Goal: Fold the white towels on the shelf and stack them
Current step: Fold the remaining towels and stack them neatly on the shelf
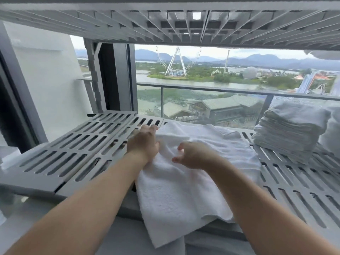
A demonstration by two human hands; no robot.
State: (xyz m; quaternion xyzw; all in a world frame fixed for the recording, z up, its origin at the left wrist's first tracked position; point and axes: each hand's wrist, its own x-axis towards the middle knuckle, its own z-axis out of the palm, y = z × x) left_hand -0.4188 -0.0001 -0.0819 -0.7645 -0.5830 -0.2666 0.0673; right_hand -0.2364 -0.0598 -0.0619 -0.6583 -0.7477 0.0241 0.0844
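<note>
Slatted shelf [60, 144] bears white towel [184, 190], long axis near-to-far, overhanging front.

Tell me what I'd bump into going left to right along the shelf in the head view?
Bare slotted shelf → left hand → right hand → stack of folded towels.
</note>
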